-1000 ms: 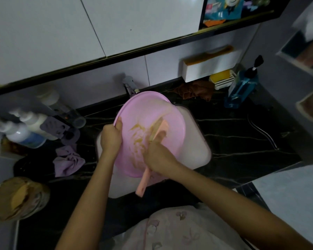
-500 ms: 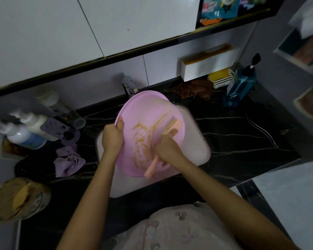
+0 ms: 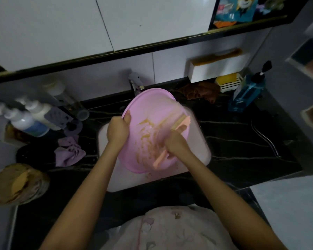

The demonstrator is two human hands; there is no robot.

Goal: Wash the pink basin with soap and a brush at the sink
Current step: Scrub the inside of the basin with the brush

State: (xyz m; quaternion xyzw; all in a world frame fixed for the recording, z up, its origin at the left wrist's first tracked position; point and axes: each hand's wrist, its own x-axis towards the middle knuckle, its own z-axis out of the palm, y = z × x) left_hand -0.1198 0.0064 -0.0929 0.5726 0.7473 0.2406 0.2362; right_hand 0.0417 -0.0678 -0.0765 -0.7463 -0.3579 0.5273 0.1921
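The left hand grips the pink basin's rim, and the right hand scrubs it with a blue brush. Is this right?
Wrong colour: the head view shows a salmon-pink brush in the right hand. The left hand does grip the rim of the pink basin.

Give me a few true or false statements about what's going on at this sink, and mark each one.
1. The left hand grips the rim of the round pink plastic basin. True.
2. The right hand holds a green sponge. False: it grips a peach long-handled brush.
3. The basin lies upside down. False: it is held tilted, inside facing up, over the white sink.
4. Yellowish smears streak the basin's inside. True.
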